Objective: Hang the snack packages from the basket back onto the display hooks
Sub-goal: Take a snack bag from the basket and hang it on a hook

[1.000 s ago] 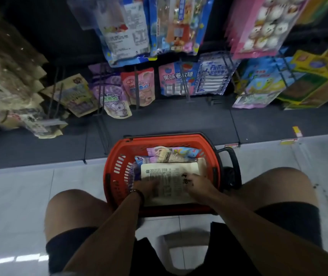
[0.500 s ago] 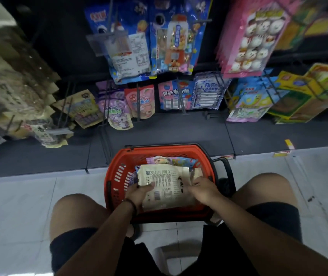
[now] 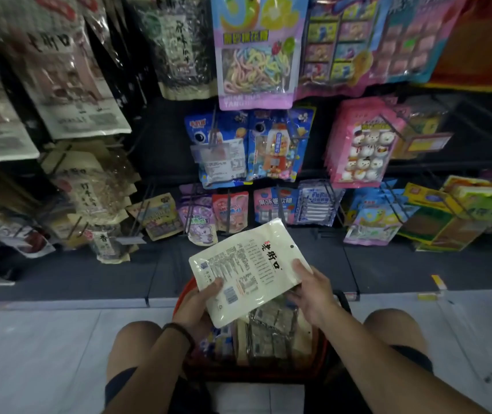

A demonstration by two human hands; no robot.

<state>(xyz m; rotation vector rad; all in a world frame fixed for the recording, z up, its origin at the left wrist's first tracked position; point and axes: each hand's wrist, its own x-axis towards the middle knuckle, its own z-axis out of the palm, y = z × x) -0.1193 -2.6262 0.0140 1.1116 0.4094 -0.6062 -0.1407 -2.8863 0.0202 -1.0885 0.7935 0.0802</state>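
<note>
Both hands are clamped on one white package (image 3: pixel 247 270), which is held tilted above the red basket (image 3: pixel 183 291). The left hand (image 3: pixel 199 303) pinches its lower left edge with the thumb on the printed face. The right hand (image 3: pixel 310 291) grips its right edge. The package's small hang hole sits near its upper right corner, on the side away from the basket.

Inside the basket, under the lifted package, lie more snack packages (image 3: pixel 271 333). The person's bare knees flank the basket on both sides, and its black handle (image 3: pixel 343 297) shows just right of the right hand. White floor tiles (image 3: pixel 44 354) spread out to the left and right of the basket.

Beyond the basket runs a dark base ledge (image 3: pixel 89 276), and above that rise rows of hanging bags. Display hooks (image 3: pixel 279 208) jut outward between the bags of the lowest row, straight past the basket's far rim. The package's top corner overlaps that row in view. Higher up hang blue bags (image 3: pixel 223 150), a pink bag (image 3: pixel 364 144) and a large pastel candy bag (image 3: pixel 256 52), packed edge to edge.
</note>
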